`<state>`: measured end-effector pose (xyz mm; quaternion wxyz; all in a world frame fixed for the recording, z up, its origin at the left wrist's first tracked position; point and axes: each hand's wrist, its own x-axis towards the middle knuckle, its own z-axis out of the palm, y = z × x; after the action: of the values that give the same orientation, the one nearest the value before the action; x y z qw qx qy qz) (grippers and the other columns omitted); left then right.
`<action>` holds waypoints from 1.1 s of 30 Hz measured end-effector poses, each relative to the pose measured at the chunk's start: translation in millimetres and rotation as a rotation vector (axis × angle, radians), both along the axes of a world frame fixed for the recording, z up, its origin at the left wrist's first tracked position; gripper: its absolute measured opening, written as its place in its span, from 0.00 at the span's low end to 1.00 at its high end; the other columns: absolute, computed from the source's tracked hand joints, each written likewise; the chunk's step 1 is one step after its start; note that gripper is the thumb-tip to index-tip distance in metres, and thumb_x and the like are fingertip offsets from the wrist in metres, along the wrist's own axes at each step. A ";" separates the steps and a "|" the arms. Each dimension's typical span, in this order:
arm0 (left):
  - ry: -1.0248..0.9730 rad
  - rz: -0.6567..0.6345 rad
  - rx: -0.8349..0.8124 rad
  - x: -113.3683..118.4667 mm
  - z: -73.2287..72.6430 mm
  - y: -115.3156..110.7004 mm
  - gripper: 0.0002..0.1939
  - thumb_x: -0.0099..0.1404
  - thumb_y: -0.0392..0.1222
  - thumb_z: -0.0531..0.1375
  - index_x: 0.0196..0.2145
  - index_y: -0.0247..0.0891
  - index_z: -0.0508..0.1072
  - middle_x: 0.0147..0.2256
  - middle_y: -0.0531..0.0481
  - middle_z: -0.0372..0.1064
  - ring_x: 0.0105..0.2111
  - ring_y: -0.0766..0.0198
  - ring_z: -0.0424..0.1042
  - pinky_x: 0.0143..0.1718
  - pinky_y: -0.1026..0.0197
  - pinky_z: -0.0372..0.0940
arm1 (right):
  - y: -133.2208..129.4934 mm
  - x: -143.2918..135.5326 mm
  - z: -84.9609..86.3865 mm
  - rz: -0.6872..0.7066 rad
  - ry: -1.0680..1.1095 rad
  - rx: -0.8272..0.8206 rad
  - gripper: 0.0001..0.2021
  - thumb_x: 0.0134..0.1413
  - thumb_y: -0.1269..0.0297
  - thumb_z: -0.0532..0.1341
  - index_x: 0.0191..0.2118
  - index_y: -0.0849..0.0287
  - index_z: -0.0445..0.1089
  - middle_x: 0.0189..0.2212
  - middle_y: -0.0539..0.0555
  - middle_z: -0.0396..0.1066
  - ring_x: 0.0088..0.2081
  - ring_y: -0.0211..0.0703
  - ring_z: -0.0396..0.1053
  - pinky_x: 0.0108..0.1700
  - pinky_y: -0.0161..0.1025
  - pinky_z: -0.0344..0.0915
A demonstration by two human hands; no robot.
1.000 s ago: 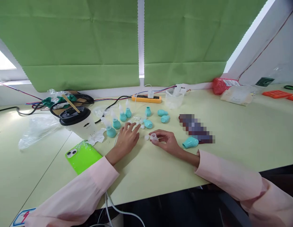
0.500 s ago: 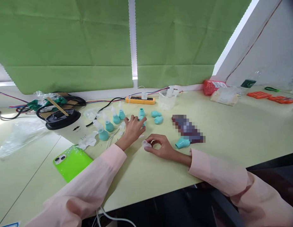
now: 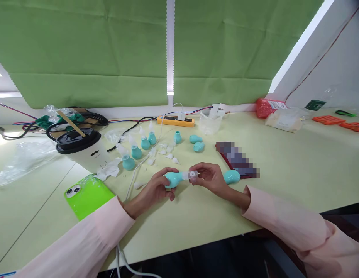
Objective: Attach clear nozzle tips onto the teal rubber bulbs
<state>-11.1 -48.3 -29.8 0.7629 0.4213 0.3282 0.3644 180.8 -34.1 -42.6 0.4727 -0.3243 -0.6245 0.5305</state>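
Note:
My left hand (image 3: 159,187) is closed round a teal rubber bulb (image 3: 173,180), its neck pointing right. My right hand (image 3: 210,178) pinches a clear plastic connector (image 3: 192,174) at the mouth of that bulb; whether it is seated inside the neck I cannot tell. Behind my hands lie several small white tips (image 3: 169,156) and a teal bulb standing upright (image 3: 177,137). Two more bulbs (image 3: 198,146) rest on their sides to the right of it. One bulb (image 3: 232,177) lies beside my right wrist. On the left stand several teal bulbs with clear nozzles fitted (image 3: 136,152).
A lidded paper cup (image 3: 88,154) and a green phone (image 3: 88,196) are at the left. A pixelated dark red object (image 3: 237,160) lies right. Behind are a yellow power strip (image 3: 176,121) and a clear plastic cup (image 3: 210,123). A white cable (image 3: 136,173) crosses the table.
My left hand has come back toward me from the rear parts with a teal bulb in it. My right hand has brought the clear connector against the bulb's neck. The view has shifted slightly.

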 end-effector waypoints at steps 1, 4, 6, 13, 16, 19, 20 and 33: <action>-0.019 -0.014 -0.022 0.5 -2.2 -0.7 0.16 0.45 0.31 0.49 0.35 0.38 0.61 0.25 0.51 0.59 0.22 0.67 0.61 0.20 0.64 0.59 | -0.4 0.3 -0.8 -0.005 -0.023 0.009 0.11 0.36 0.66 0.65 0.31 0.60 0.69 0.25 0.52 0.69 0.26 0.37 0.66 0.30 0.39 0.66; -0.083 -0.034 -0.050 0.1 -6.3 -1.7 0.17 0.45 0.31 0.49 0.36 0.37 0.60 0.24 0.51 0.60 0.23 0.67 0.62 0.20 0.64 0.58 | -1.4 1.2 -3.7 -0.021 -0.066 0.056 0.11 0.35 0.67 0.65 0.31 0.59 0.71 0.28 0.53 0.71 0.27 0.38 0.66 0.32 0.40 0.67; -0.113 -0.028 -0.058 -1.0 -7.7 -1.7 0.16 0.45 0.32 0.49 0.36 0.37 0.61 0.23 0.50 0.60 0.23 0.66 0.62 0.20 0.64 0.58 | -2.1 1.6 -5.4 -0.032 -0.060 0.089 0.10 0.36 0.68 0.65 0.32 0.58 0.71 0.28 0.53 0.71 0.28 0.39 0.67 0.31 0.40 0.67; 0.063 -0.001 0.065 1.1 -4.1 -8.0 0.13 0.51 0.38 0.55 0.36 0.37 0.62 0.21 0.55 0.57 0.18 0.72 0.58 0.17 0.68 0.54 | -4.1 1.7 -5.2 -0.059 -0.171 0.231 0.10 0.38 0.67 0.63 0.33 0.58 0.71 0.29 0.53 0.72 0.28 0.39 0.68 0.29 0.37 0.68; 0.282 0.016 0.194 1.4 -1.7 -10.5 0.17 0.49 0.41 0.61 0.37 0.35 0.63 0.20 0.58 0.57 0.15 0.76 0.56 0.16 0.69 0.54 | -4.8 2.2 -1.4 -0.035 -0.252 0.373 0.09 0.39 0.67 0.63 0.33 0.59 0.71 0.25 0.52 0.71 0.24 0.37 0.67 0.26 0.35 0.66; 0.394 0.003 0.274 -0.9 -1.7 -10.2 0.19 0.49 0.44 0.61 0.38 0.35 0.64 0.22 0.57 0.60 0.14 0.76 0.57 0.16 0.69 0.55 | -5.3 3.7 1.8 -0.024 -0.315 0.608 0.10 0.40 0.69 0.63 0.34 0.60 0.70 0.22 0.51 0.70 0.23 0.35 0.66 0.26 0.33 0.65; 0.410 -0.008 0.291 -1.7 -2.1 -9.8 0.19 0.49 0.45 0.61 0.38 0.35 0.64 0.22 0.56 0.60 0.14 0.76 0.58 0.16 0.69 0.55 | -5.2 4.4 2.3 -0.021 -0.337 0.689 0.10 0.41 0.70 0.62 0.35 0.60 0.69 0.22 0.51 0.70 0.23 0.35 0.66 0.26 0.33 0.65; 0.612 -0.014 0.472 0.0 -1.1 -11.6 0.17 0.51 0.45 0.59 0.37 0.35 0.66 0.17 0.59 0.56 0.13 0.76 0.55 0.14 0.71 0.52 | -3.6 11.7 -0.1 0.041 -0.651 1.194 0.14 0.48 0.72 0.57 0.44 0.62 0.61 0.30 0.55 0.71 0.28 0.38 0.65 0.28 0.36 0.64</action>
<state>-11.1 -59.9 -30.8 0.5140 0.6769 0.4450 0.2822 192.5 -37.6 -42.7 0.3484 -0.1392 -0.9267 -0.0211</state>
